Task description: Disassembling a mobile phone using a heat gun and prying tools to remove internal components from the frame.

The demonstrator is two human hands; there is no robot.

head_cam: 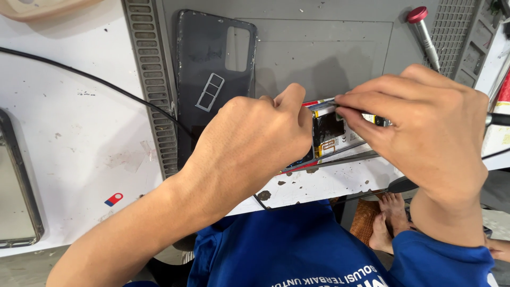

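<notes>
Left hand [249, 143] clamped on opened phone [332, 133]; right hand [425, 122] pinching, apparently, thin tool [496, 119]. Steady, shallow prying best.

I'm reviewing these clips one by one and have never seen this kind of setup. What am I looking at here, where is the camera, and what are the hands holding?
There is no machine here: a person works with two bare hands, filmed by a camera worn on their head and looking down. The left hand steadies an opened phone with its insides showing, at the front edge of a grey work mat. The right hand pinches a thin tool against the phone's top; its tip is hidden by the fingers. On the mat lie the phone's dark back cover, inner side up, and a red-capped screwdriver. A black cable crosses the white table, and another device lies at the far left. The person wears a blue shirt.
</notes>
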